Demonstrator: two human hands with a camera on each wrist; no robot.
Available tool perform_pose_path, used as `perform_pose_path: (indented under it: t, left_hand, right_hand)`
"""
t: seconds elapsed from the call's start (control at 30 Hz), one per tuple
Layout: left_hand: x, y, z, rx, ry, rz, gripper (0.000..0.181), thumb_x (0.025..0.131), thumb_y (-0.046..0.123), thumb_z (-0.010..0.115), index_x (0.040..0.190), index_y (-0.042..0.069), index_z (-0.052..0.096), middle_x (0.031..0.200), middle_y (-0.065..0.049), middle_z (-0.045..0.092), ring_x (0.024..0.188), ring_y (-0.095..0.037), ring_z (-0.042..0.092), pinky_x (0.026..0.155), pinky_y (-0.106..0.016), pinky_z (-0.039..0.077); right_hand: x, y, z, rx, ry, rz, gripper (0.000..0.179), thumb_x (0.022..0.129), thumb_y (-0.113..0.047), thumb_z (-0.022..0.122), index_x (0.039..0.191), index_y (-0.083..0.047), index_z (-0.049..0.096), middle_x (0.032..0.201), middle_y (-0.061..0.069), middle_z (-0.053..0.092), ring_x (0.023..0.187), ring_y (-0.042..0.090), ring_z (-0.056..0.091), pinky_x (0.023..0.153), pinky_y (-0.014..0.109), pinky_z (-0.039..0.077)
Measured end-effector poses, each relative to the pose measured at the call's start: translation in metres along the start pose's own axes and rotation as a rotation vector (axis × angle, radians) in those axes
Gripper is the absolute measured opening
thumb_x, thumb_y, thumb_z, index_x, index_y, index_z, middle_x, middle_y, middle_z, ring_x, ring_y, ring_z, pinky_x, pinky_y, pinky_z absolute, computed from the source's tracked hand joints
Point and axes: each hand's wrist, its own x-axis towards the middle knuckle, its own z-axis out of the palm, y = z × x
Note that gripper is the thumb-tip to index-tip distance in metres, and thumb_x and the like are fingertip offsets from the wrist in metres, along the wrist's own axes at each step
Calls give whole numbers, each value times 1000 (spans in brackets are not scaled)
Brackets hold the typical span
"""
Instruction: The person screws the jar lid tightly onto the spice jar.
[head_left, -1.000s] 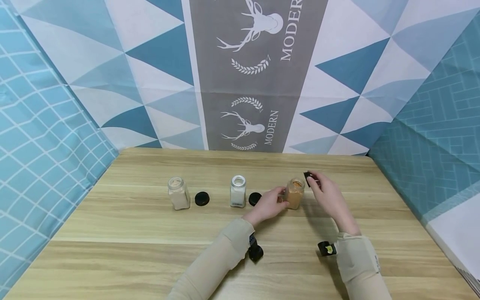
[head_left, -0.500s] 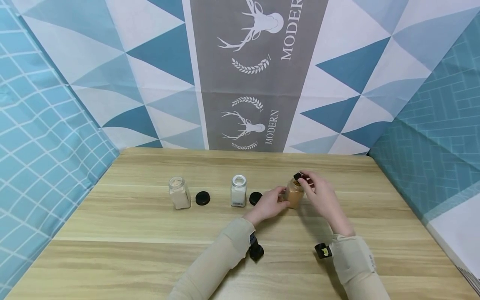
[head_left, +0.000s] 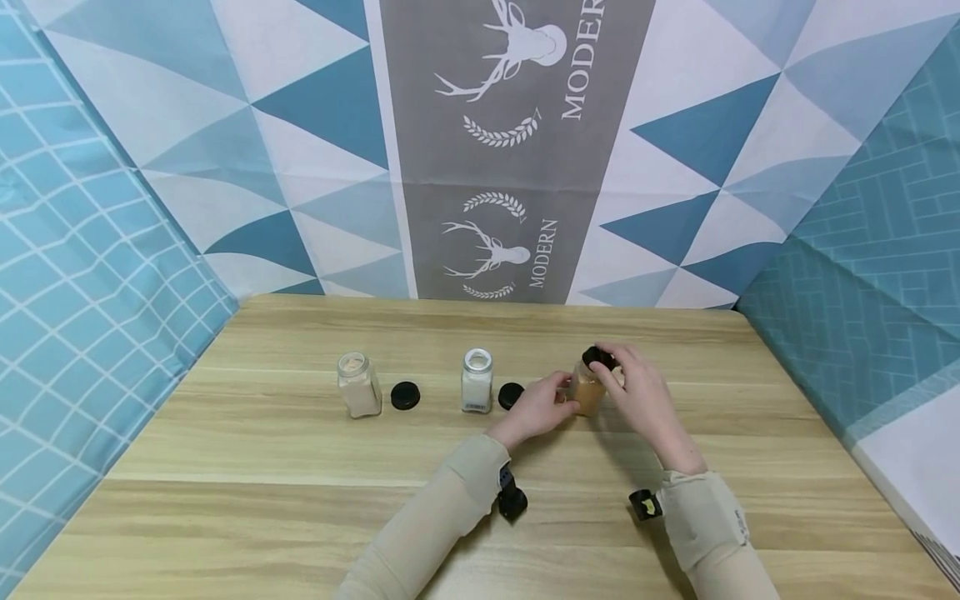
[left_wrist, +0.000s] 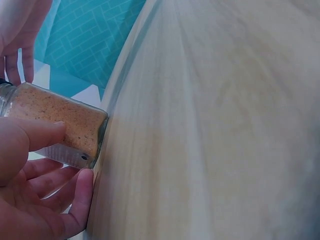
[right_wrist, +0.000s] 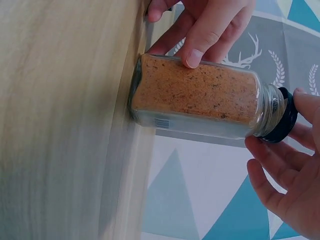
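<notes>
A glass jar of orange-brown seasoning [right_wrist: 200, 92] stands upright on the table, toward the right in the head view. My left hand [head_left: 536, 408] holds its body from the left, thumb on one face and fingers around the other side. My right hand [head_left: 641, 396] pinches a black lid [right_wrist: 282, 117] by its edge at the jar's mouth. In the right wrist view the lid sits slightly tilted on the glass neck, threads showing beneath it. The jar's far side is hidden.
Left of the hands stand an uncapped jar of white contents [head_left: 476, 387] and an uncapped jar of pale powder [head_left: 358, 390]. One black lid [head_left: 405, 396] lies between them; another black lid [head_left: 511, 395] lies beside my left hand. Patterned cloth [head_left: 480, 167] hangs behind the wooden table [head_left: 262, 500].
My right hand has moved left, bringing the black lid from beside the seasoning jar onto its mouth, and the lid has turned flatter. My left hand keeps its hold on the jar.
</notes>
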Motion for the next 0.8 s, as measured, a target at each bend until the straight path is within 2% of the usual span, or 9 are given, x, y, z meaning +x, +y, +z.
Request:
perform_pose_path:
  t: [0.17,0.47,0.8]
  left_hand:
    - [1,-1,0,-4,-2,-2,48,89,24,59,131,7,44,127,-9,55,105,-19,57,84,-28,47]
    - [2,-2,1,-15,-1,-5,48,89,25,58,132,7,44,126,-7,55,103,-18,57,83,-27,47]
    - [1,-2,1,-9,0,3,47,89,24,58,131,7,44,126,-8,56,101,-17,57,81,-26,47]
  right_hand:
    - [0,-1,0,-54,6,-25,41,91,-31,54,123,-5,54,117,15,56,107,34,54,86,51,43]
    - [0,-1,1,-142,18,-77,39,88,-29,59,121,-8,56,114,13,57,95,34,59,79,52,45]
    - [-4,-2,4,-149,52,-100,40,86,-29,61,120,-8,57,113,12,57,95,33,59,77,49,47]
